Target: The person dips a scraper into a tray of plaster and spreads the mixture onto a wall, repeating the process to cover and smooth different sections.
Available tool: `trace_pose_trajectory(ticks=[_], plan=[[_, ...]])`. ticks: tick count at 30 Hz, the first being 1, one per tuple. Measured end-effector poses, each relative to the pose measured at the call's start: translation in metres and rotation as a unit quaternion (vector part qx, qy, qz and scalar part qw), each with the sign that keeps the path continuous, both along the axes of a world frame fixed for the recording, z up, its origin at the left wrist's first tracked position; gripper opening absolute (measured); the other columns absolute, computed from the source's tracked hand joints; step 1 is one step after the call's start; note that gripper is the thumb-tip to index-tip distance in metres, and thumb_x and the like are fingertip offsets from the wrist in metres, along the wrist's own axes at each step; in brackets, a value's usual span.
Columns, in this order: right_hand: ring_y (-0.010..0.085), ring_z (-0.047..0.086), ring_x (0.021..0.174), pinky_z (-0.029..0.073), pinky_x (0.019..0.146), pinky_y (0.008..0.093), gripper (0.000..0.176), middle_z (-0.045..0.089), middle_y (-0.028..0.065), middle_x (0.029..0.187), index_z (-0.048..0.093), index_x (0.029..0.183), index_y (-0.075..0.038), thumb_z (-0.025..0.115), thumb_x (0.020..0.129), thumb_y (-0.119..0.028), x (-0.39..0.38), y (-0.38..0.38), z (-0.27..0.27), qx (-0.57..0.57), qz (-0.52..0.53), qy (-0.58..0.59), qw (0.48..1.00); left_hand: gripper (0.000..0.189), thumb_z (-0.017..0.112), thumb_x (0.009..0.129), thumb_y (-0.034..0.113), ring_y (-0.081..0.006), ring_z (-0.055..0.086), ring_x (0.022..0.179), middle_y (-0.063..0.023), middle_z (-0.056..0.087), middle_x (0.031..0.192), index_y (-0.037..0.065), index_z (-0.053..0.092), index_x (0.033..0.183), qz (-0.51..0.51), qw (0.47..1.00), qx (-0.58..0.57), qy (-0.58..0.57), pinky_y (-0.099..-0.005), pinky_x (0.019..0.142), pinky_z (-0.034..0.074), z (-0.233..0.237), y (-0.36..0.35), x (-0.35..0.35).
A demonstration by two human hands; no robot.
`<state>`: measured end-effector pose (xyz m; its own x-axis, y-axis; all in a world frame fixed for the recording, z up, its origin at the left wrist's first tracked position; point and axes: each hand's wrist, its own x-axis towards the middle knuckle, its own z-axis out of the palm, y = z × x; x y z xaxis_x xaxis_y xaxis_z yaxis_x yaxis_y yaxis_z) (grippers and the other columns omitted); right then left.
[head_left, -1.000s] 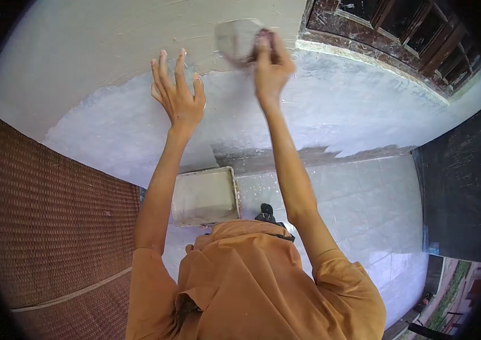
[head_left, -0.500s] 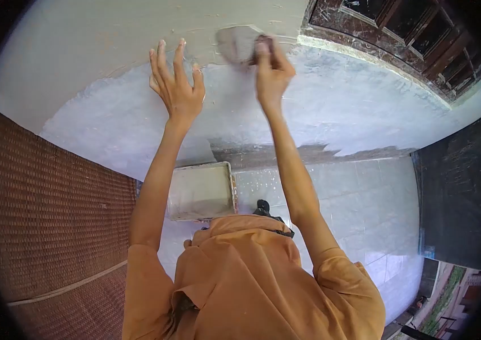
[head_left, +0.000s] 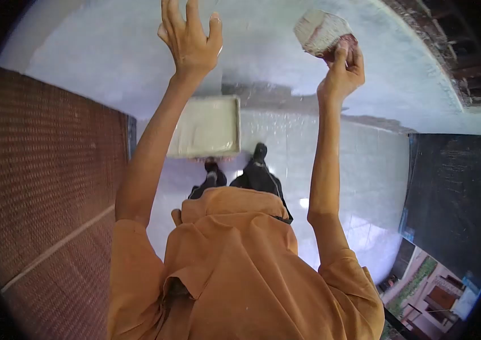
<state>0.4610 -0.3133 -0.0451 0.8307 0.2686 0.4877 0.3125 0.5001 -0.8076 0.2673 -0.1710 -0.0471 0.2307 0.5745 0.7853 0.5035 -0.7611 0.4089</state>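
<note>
My right hand (head_left: pixel 342 76) pinches a putty scraper (head_left: pixel 320 34) by its reddish-brown grip, thumb on one side and fingers on the other. Pale putty coats the scraper's broad flat face, which is turned toward me. My left hand (head_left: pixel 192 45) is up by the wall (head_left: pixel 263 45), its fingers spread and holding nothing; some fingertips run out of the top of the view. Whitish smears show on its fingers. Below on the floor, a rectangular tray (head_left: pixel 237 130) holds creamy putty (head_left: pixel 212 126), its left side hidden behind my left forearm.
A woven brown panel (head_left: pixel 59 175) stands along the left. To the right is a dark board (head_left: pixel 450 192), and a wooden window frame (head_left: pixel 456 51) sits at upper right. My feet (head_left: pixel 259 152) are on the shiny tiled floor (head_left: pixel 365 170), just behind the tray.
My right hand has drawn the scraper off the wall and moved right, turning its coated face into view. The view has tilted down, showing more of the tray and my feet. My left hand stays spread.
</note>
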Motion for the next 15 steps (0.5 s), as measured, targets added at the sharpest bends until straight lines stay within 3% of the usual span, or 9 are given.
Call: trace_pose_trajectory(ticks=[3, 9, 11, 13, 15], plan=[[0.0162, 0.064, 0.086, 0.057, 0.075, 0.0293, 0.026, 0.066, 0.0148, 0.102, 0.055, 0.114, 0.008, 0.059, 0.092, -0.006, -0.045, -0.009, -0.042, -0.081, 0.06, 0.014, 0.995, 0.067, 0.058, 0.08, 0.015, -0.0392, 0.027, 0.136, -0.0223, 0.028, 0.146, 0.007, 0.034, 0.142, 0.002, 0.997, -0.071, -0.004, -0.0513, 0.109, 0.022, -0.046, -0.017, -0.04], [0.0135, 0.064, 0.085, 0.052, 0.073, 0.025, 0.028, 0.068, 0.0153, 0.099, 0.054, 0.116, 0.007, 0.059, 0.091, -0.004, -0.116, -0.025, -0.129, -0.233, 0.141, 0.067, 0.96, 0.059, 0.053, 0.089, 0.016, -0.0396, 0.029, 0.135, -0.0213, 0.032, 0.145, 0.005, 0.033, 0.142, 0.057, 0.97, -0.236, 0.003, -0.0486, 0.11, 0.023, -0.155, -0.063, -0.137], [0.015, 0.064, 0.087, 0.05, 0.078, 0.0262, 0.028, 0.069, 0.0144, 0.097, 0.054, 0.116, 0.007, 0.059, 0.09, -0.004, -0.134, -0.03, -0.161, -0.257, 0.173, 0.043, 0.95, 0.058, 0.047, 0.092, 0.03, -0.0378, 0.03, 0.136, -0.0195, 0.035, 0.144, 0.007, 0.032, 0.143, 0.075, 0.947, -0.307, -0.054, -0.0514, 0.107, 0.023, -0.188, -0.077, -0.163], [0.0152, 0.064, 0.089, 0.049, 0.082, 0.0275, 0.024, 0.07, 0.0132, 0.094, 0.059, 0.111, 0.006, 0.06, 0.09, -0.005, -0.151, -0.029, -0.192, -0.275, 0.173, 0.05, 0.945, 0.057, 0.05, 0.092, 0.03, -0.0386, 0.028, 0.136, -0.0213, 0.032, 0.144, 0.007, 0.034, 0.142, 0.072, 0.922, -0.373, -0.069, -0.0489, 0.108, 0.022, -0.211, -0.09, -0.185], [0.0128, 0.063, 0.089, 0.049, 0.082, 0.0256, 0.02, 0.069, 0.0116, 0.094, 0.064, 0.105, 0.005, 0.06, 0.09, -0.009, -0.165, -0.033, -0.231, -0.345, 0.165, -0.049, 0.923, 0.057, 0.054, 0.092, 0.03, -0.0395, 0.026, 0.136, -0.0231, 0.029, 0.145, 0.007, 0.036, 0.14, 0.066, 0.89, -0.443, -0.08, -0.0464, 0.109, 0.022, -0.24, -0.104, -0.205]])
